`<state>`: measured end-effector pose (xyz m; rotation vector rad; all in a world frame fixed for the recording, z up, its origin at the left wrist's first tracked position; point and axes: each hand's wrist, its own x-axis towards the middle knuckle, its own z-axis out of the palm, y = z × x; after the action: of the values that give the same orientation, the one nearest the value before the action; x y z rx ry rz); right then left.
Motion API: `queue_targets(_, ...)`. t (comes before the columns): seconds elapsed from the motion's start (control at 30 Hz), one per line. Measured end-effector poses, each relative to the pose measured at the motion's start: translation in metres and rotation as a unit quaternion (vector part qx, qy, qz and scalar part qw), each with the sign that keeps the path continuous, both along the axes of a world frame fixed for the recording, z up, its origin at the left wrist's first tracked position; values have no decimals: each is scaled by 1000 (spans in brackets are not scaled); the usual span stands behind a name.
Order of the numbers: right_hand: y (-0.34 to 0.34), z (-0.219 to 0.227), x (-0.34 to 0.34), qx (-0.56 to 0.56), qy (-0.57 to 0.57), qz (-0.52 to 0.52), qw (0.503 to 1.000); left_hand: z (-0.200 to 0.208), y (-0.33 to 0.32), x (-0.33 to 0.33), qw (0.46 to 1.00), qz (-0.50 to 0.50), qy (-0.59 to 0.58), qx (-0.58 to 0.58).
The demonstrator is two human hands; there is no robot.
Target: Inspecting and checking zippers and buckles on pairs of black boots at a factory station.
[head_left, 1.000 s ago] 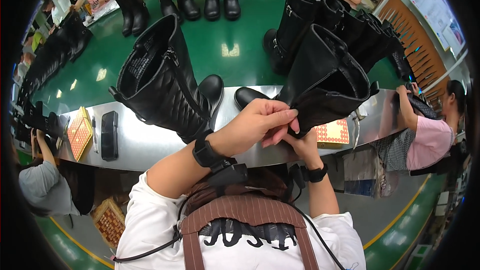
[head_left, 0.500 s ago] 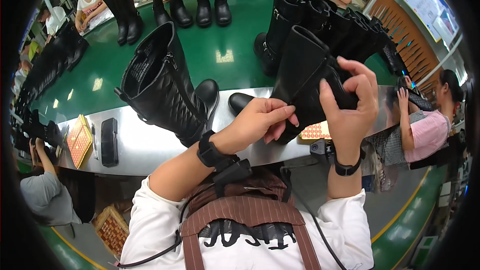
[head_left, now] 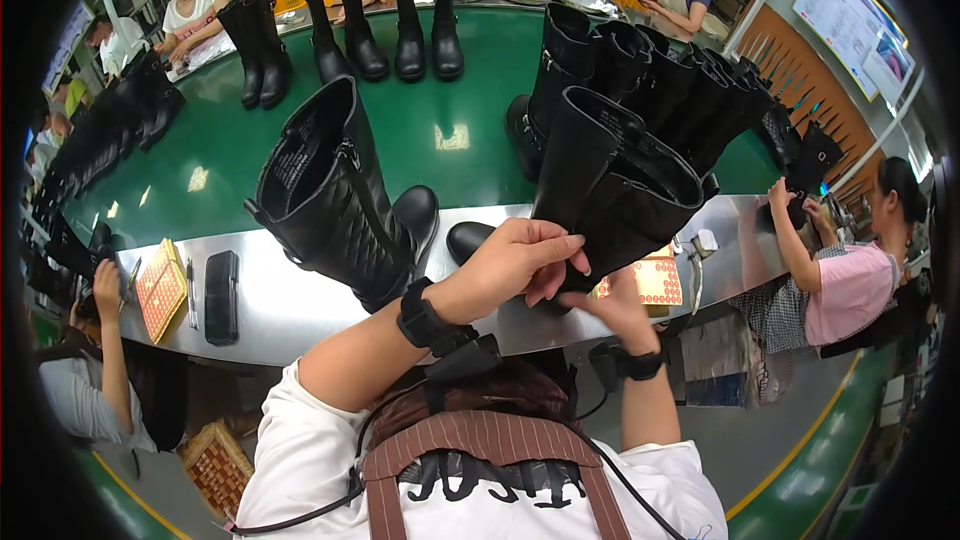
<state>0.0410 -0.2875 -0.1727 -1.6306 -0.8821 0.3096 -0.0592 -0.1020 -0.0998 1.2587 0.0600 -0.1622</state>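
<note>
A black tall boot (head_left: 575, 165) stands on the metal table edge before me, its shaft gaping at the top and its toe pointing left. My left hand (head_left: 525, 262) is closed in a pinch against the shaft's side, low on the slit that runs down from the opening. Whatever lies between those fingertips is hidden. Close to the boot's lower shaft is my right hand (head_left: 622, 312), thumb stretched toward the left and fingers apart, apparently holding nothing. Left of my hands stands a second black boot (head_left: 335, 210) with a quilted shaft, open at the top.
Boots crowd the green tabletop (head_left: 440, 160) at the right, far side and far left. On the metal edge (head_left: 270, 320) lie a phone (head_left: 221, 297), a pen (head_left: 191, 292) and a yellow-edged sticker pad (head_left: 162, 290). Another sticker sheet (head_left: 660, 278) lies right of the boot. Co-workers sit around the table.
My right hand has let go of the boot's upper shaft and come down beside its lower part. The shaft opening now gapes wider toward me. My left hand stays pinched at the slit.
</note>
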Motion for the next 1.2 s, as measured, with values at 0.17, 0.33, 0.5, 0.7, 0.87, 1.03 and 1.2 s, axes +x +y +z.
queue_targets(0.17, 11, -18, -16, -67, -73, -10, 995, 72, 7, -15, 993, 13, -98, -64)
queue_targets(0.33, 31, -26, -28, 7, -94, -35, 995, 53, 3, -21, 989, 52, -141, 1)
queue_targets(0.5, 7, -4, -10, -109, 13, 136, 985, -15, 42, -89, 974, -29, -24, 222)
queue_targets(0.7, 38, -32, -19, -108, -15, 117, 987, -60, 78, -172, 775, 271, 185, 540)
queue_targets(0.87, 90, -36, -41, -112, 49, 44, 992, -124, 89, -128, 838, 390, -28, 381)
queue_targets(1.03, 110, -67, -50, -38, 48, 11, 998, -133, 69, -102, 877, 454, -61, 145)
queue_targets(1.2, 104, -45, -57, -8, -282, 93, 955, -101, 62, -102, 910, 334, 10, 246)
